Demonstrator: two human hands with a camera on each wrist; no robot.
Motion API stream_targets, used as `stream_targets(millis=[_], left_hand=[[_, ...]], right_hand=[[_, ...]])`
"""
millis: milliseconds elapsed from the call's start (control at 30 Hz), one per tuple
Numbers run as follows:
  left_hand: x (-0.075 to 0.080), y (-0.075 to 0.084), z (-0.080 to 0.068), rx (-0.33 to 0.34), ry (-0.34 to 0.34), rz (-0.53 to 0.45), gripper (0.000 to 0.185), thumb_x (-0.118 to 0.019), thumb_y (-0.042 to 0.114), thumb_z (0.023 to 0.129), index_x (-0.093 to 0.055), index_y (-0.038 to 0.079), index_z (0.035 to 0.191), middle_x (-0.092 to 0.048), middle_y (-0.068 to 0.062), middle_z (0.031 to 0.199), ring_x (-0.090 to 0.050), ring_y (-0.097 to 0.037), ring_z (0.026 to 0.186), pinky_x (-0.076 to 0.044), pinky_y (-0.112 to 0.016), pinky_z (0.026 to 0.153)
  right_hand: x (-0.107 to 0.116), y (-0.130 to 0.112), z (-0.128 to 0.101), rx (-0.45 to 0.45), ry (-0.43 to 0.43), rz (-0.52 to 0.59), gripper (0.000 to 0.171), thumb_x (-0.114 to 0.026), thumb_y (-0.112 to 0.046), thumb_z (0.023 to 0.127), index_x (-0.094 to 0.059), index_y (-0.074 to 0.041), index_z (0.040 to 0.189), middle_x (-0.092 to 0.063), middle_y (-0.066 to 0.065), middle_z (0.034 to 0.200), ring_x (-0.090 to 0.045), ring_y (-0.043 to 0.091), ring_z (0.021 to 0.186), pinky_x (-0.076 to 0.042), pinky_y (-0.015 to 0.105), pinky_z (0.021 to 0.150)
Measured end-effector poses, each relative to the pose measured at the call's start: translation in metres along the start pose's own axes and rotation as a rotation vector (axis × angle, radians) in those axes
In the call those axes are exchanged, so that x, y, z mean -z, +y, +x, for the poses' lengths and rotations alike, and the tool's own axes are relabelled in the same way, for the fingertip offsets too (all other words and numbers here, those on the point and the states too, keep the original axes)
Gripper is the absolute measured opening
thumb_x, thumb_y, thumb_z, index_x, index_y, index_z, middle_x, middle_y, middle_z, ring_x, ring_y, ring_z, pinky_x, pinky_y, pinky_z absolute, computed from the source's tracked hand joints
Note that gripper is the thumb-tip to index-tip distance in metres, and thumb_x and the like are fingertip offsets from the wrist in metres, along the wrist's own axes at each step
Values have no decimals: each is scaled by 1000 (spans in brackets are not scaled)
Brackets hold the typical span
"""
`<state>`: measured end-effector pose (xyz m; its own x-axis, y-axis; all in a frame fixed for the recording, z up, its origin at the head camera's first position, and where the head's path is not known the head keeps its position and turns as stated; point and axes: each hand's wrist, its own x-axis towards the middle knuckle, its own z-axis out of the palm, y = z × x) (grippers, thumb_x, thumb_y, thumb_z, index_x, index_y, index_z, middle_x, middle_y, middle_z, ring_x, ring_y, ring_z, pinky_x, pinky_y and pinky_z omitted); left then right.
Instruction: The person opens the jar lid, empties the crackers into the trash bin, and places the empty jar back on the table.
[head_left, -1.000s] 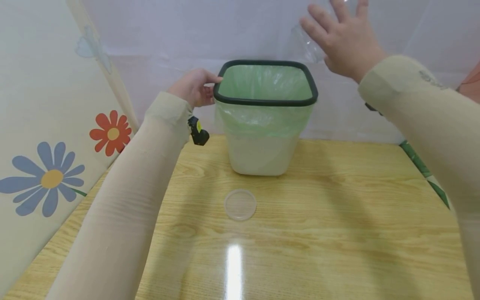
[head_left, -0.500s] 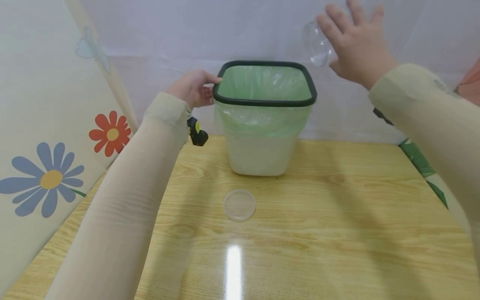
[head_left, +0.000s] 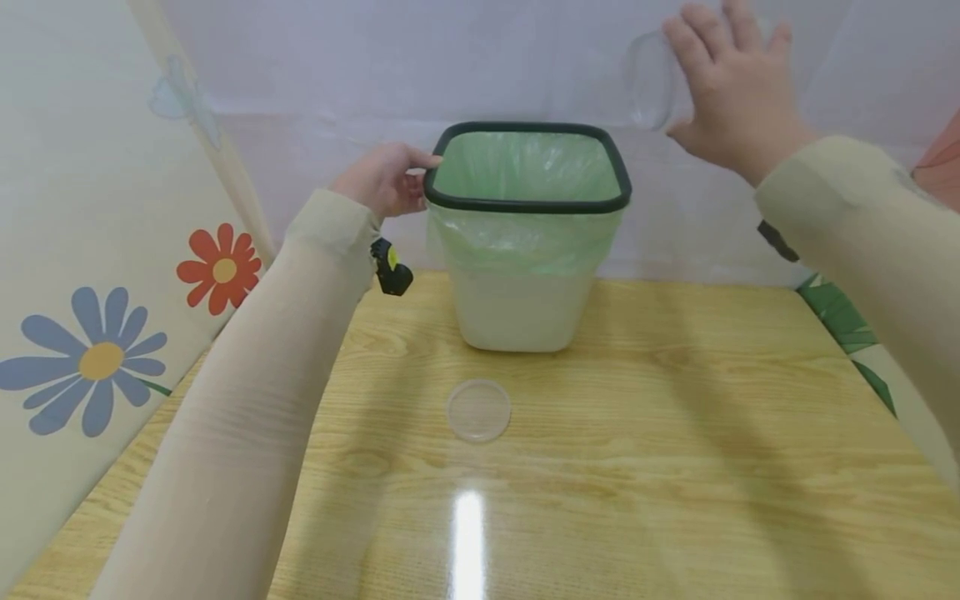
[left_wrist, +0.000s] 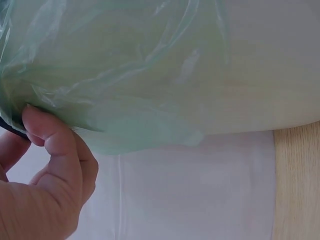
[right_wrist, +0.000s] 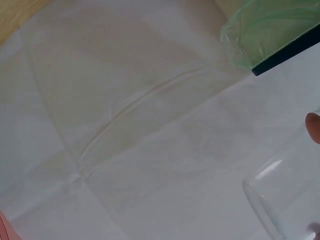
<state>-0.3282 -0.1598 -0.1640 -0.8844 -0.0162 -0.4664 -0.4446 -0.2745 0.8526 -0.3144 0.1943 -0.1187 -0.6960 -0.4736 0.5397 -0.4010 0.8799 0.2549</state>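
Note:
A pale trash bin (head_left: 525,292) with a dark rim (head_left: 528,206) stands upright at the back of the table, lined with a green plastic bag (head_left: 540,162). At the rim's left side, my left hand (head_left: 384,179) pinches the edge, its thumb on top; the left wrist view shows fingers (left_wrist: 55,135) against the bag from outside. To the bin's upper right, my right hand (head_left: 738,100) holds a clear jar (right_wrist: 287,185) tipped on its side, with its round end toward the bin. Most of the jar is hidden behind the hand in the head view. A clear round lid (head_left: 478,411) lies flat in front of the bin.
The wood-grain table (head_left: 637,483) reaches back to a whitish cloth wall (head_left: 337,67). On the left stands a panel printed with a blue flower (head_left: 101,361) and a red flower (head_left: 223,270). Green leaf prints (head_left: 836,317) show at the right edge.
My right hand has moved right and slightly down with the jar, away from above the bin's right corner. My left hand stays on the rim, and the lid has not moved.

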Motion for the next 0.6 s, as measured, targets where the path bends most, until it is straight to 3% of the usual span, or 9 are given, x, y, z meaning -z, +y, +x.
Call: stream_targets(millis=[200,433,600], left_hand=[[-1,-1,2,-28,5,12,21,-57,6,97,-48,13,115,-48,-5,88,-46,-15,66,-45,-26,49],[2,-6,3,-78,-35,0,22,-56,5,98,-49,12,118,-47,-6,100,-46,-15,78,-46,-26,51],[5,-7,3,-103,-64,-25,23,-55,5,98,-50,9,121,-45,-6,100,-44,-15,77,-46,-25,50]], right_hand=[[-5,7,-10,-24,105,71,85,-74,-16,82,-24,-2,149,-28,22,152,-19,42,141,-23,77,98],[-6,10,-18,-81,91,146,87,-76,-16,81,-24,-2,149,-28,22,152,-20,41,139,-22,77,98],[-7,11,-22,-128,67,190,89,-77,-17,81,-22,-3,150,-27,23,152,-19,41,140,-15,78,100]])
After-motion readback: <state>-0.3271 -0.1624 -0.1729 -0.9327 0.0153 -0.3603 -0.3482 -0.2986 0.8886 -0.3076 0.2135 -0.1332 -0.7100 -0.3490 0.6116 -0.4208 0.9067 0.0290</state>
